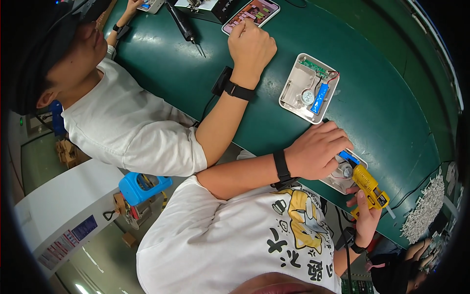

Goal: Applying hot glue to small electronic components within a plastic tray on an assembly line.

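My right hand is wrapped round the grip of a yellow hot glue gun, with a pale glue stick sticking out of its back end. The gun's nozzle points into a white plastic casing, close to a blue battery and a round speaker-like part. My left hand bends over the far left side of this casing, its curled fingers gripping it near the battery; the fingertips are partly hidden. Beyond it lies a second open casing with a green circuit board, a blue battery and a round part.
A co-worker's fist rests on the green table beside a phone. Near it lies a black electric screwdriver. A heap of small white pieces sits at the right edge. A blue plastic stool stands at left.
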### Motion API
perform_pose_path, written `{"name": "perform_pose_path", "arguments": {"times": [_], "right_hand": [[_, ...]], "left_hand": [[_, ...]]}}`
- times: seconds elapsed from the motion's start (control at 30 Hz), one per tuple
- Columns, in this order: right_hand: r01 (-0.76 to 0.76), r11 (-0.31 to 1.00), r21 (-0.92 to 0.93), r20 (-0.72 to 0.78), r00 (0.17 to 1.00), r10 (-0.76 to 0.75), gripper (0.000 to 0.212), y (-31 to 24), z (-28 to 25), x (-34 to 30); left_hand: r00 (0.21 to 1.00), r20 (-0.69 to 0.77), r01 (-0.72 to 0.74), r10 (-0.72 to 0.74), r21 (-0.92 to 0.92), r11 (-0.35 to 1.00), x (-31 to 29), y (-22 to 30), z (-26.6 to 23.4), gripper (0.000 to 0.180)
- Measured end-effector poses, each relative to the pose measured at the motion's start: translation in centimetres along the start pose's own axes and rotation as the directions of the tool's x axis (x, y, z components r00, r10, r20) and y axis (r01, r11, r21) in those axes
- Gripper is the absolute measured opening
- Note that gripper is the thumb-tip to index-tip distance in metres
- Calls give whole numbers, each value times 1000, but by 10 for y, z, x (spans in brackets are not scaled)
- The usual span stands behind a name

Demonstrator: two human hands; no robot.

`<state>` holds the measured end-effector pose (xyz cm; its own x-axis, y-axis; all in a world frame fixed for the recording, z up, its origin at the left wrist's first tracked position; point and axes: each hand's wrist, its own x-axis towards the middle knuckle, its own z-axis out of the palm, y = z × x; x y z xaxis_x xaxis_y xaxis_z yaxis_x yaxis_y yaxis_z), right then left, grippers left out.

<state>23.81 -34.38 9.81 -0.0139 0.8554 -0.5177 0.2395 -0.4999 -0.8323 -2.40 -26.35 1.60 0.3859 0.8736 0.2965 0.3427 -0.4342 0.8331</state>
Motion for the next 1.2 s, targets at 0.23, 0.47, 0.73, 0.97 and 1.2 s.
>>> {"name": "perform_pose_path", "arguments": {"times": [0.23,0.47,0.73,0.97,1.2], "right_hand": [[6,1000,-4,-4,1000,-6,35,-5,-1,3],[33,999,13,21,999,-33,33,-9,1,7],[13,1000,-17,76,997,-12,32,-16,-1,4],[19,999,45,104,994,-23,32,-2,-3,4],[41,995,88,95,994,-49,29,-4,0,20]], "left_hand": [[999,-42,-15,14,-18,1000,2,0,-1,40],[999,-36,-33,34,18,999,-2,1,-8,39],[1000,3,-29,29,15,999,-7,8,-3,40],[998,36,-55,55,-11,998,4,6,-6,39],[989,145,-20,10,69,997,21,4,-12,48]]}}
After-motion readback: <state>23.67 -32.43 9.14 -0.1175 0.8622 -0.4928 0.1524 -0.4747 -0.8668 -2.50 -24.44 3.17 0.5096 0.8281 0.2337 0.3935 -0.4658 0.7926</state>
